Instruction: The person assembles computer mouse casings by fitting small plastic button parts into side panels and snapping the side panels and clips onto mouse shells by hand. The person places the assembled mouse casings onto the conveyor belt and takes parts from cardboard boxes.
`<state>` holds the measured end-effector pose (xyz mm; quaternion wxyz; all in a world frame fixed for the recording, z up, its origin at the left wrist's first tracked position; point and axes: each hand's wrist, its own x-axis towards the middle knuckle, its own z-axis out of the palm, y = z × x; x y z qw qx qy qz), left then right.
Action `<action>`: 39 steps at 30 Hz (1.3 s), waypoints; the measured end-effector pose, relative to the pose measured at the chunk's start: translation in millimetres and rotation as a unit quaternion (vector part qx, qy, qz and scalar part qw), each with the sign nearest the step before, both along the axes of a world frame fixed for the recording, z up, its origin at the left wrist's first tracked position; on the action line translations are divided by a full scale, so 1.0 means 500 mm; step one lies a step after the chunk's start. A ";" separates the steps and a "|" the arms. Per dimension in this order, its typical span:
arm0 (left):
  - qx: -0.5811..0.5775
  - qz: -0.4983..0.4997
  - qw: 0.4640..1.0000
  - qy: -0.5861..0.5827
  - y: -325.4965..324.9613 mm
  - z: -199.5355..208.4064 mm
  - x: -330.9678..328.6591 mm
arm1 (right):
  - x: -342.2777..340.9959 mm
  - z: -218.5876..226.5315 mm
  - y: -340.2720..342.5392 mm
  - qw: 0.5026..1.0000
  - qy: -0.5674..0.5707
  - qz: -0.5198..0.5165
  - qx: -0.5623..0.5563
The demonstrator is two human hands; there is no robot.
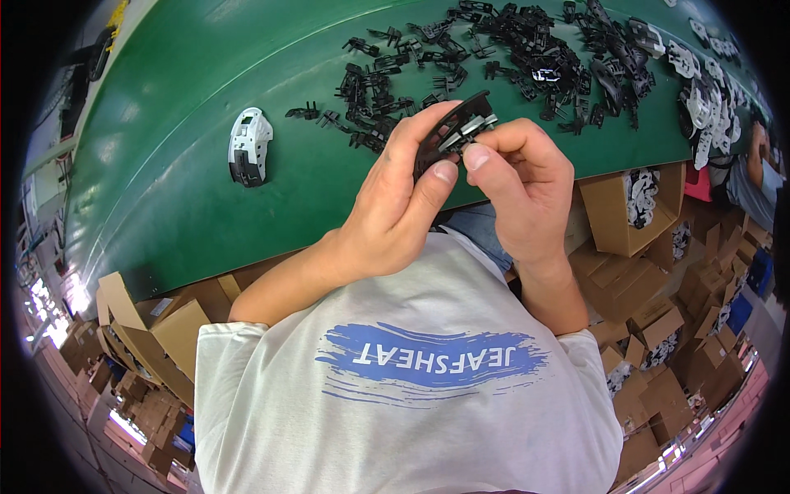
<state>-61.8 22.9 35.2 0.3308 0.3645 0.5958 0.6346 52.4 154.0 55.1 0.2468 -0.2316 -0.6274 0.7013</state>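
Note:
My left hand (391,198) is closed round a curved black plastic shell (472,106), tilted up above the near edge of the table. Its thumb presses the lower side and its fingers wrap the back. A small grey part (475,126) sits in the hollow side of the shell. The thumb and forefinger of my right hand (531,185) pinch at this grey part; the exact contact is partly hidden by the fingertips. To the left, a white and black mouse-shaped plastic shell (251,146) lies alone on the green table (181,210).
Beyond my hands spreads a heap of small black plastic parts (527,49). Dark shells (609,82) and white shells (712,107) lie at the right. Open cardboard boxes (605,214) stand below the table, some holding white parts. Another person's arm (755,156) shows at far right.

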 end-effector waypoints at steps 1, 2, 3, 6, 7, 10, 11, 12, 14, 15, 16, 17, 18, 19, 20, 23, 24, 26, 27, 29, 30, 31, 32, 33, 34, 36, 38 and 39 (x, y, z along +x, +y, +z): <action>0.017 -0.011 0.994 0.103 0.000 -0.005 -0.007 | -0.002 0.000 -0.001 1.000 -0.004 -0.003 0.004; 0.017 -0.012 0.994 0.103 -0.001 -0.002 -0.012 | -0.003 0.000 -0.001 1.000 -0.009 -0.006 0.007; 0.009 -0.013 0.991 0.131 -0.002 0.005 -0.015 | -0.003 -0.003 -0.003 1.000 -0.009 -0.006 0.007; 0.009 -0.014 0.982 0.186 -0.002 0.007 -0.015 | -0.004 -0.013 -0.006 0.999 -0.020 -0.012 0.033; 0.018 -0.013 0.977 0.213 -0.002 0.006 -0.014 | -0.006 -0.015 -0.006 0.997 -0.010 -0.020 0.075; -0.020 -0.022 0.983 0.179 0.000 0.007 -0.017 | -0.002 -0.013 -0.004 0.995 0.003 -0.019 0.100; -0.020 -0.023 0.983 0.179 0.001 0.006 -0.018 | 0.000 -0.013 -0.003 0.996 0.006 -0.011 0.085; -0.015 -0.027 0.984 0.178 0.002 0.006 -0.018 | -0.002 -0.014 -0.003 0.996 0.005 -0.011 0.084; -0.009 -0.032 0.984 0.177 0.003 0.008 -0.017 | -0.006 -0.018 0.000 0.992 -0.005 0.004 0.123; -0.018 -0.039 0.986 0.164 0.003 0.013 -0.016 | -0.006 -0.016 0.002 0.992 -0.006 0.004 0.123; -0.026 -0.047 0.987 0.151 0.002 0.016 -0.015 | -0.004 -0.013 0.005 0.984 -0.015 0.009 0.179; -0.026 -0.047 0.987 0.151 0.002 0.015 -0.015 | -0.004 -0.011 0.008 0.972 -0.023 0.013 0.235; -0.020 -0.052 0.989 0.135 0.003 0.012 -0.015 | -0.004 -0.012 0.007 0.971 -0.023 0.012 0.236; -0.013 -0.057 0.991 0.118 0.003 0.011 -0.015 | -0.006 -0.016 0.006 0.984 -0.030 0.017 0.173; -0.013 -0.058 0.991 0.119 0.003 0.012 -0.017 | -0.006 -0.018 0.006 0.993 -0.037 0.022 0.110; -0.001 -0.067 0.978 0.196 0.001 0.008 -0.026 | -0.005 -0.013 0.009 0.990 -0.024 0.035 0.132; 0.000 -0.076 0.980 0.185 0.000 0.010 -0.026 | -0.003 -0.014 0.006 0.990 -0.023 0.034 0.132; 0.001 -0.085 0.981 0.174 -0.003 0.013 -0.026 | 0.000 -0.017 -0.002 0.999 -0.024 0.026 0.003; 0.005 -0.102 0.982 0.161 -0.006 0.015 -0.027 | 0.004 -0.015 -0.001 0.999 -0.023 0.026 0.003; 0.008 -0.119 0.982 0.148 -0.010 0.022 -0.019 | 0.015 -0.007 0.005 0.989 0.016 0.047 -0.136; -0.011 -0.114 0.993 0.040 -0.011 0.027 -0.005 | 0.017 -0.002 0.007 0.989 0.016 0.049 -0.136; -0.030 -0.107 0.991 -0.069 -0.009 0.030 0.006 | 0.017 0.005 0.009 0.993 0.001 0.050 -0.111; 0.003 -0.093 0.993 -0.072 -0.008 0.016 0.016 | 0.019 0.008 0.010 0.995 -0.014 0.051 -0.085; 0.003 -0.094 0.993 -0.071 -0.006 0.019 0.016 | 0.019 0.006 0.010 0.995 -0.013 0.050 -0.085; 0.005 -0.084 0.992 -0.094 -0.006 0.023 0.017 | 0.021 0.003 0.010 0.998 -0.003 0.051 -0.047; 0.007 -0.075 0.990 -0.119 -0.006 0.023 0.016 | 0.023 0.003 0.009 0.999 0.006 0.051 -0.010; -0.015 -0.110 0.990 -0.089 -0.008 0.017 0.009 | 0.023 0.007 0.007 0.997 -0.024 0.054 -0.043; -0.015 -0.111 0.990 -0.089 -0.009 0.017 0.006 | 0.024 0.009 0.008 0.997 -0.025 0.053 -0.044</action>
